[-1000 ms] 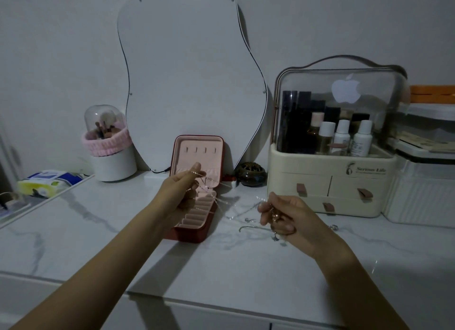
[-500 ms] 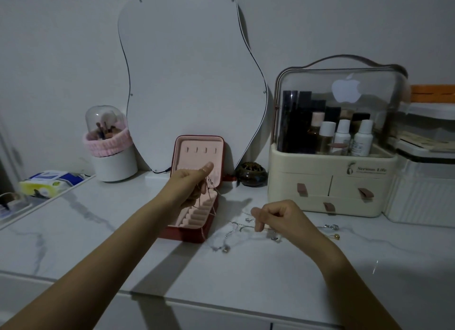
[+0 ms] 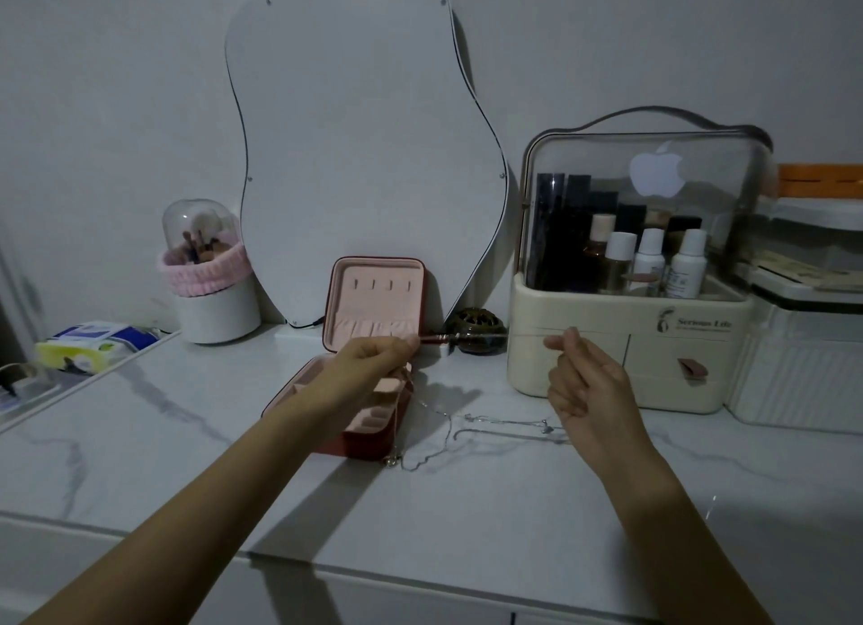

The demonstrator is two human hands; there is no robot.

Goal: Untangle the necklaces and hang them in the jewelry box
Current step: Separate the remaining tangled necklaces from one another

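Observation:
The red jewelry box [image 3: 369, 444] stands open on the marble counter, its pink lid with a row of small hooks upright against the mirror. My left hand [image 3: 373, 356] hovers over the box's tray and pinches a thin silver necklace [image 3: 399, 433] that hangs down over the box's front to the counter. More thin chains [image 3: 506, 424] lie loose on the counter to the right of the box. Above them my right hand [image 3: 581, 381] is lifted off the counter with fingers loosely curled; no chain shows in it.
A wavy mirror [image 3: 364, 148] leans on the wall behind the box. A cream cosmetics organizer [image 3: 626, 358] stands at the right, with a small dark round pot [image 3: 476, 330] beside it. At the left stand a brush holder [image 3: 210, 288] and a tissue pack [image 3: 93, 344].
My right hand let go of the chains on the counter and rose toward the organizer. My left hand stayed over the box, and its necklace now trails over the box's front.

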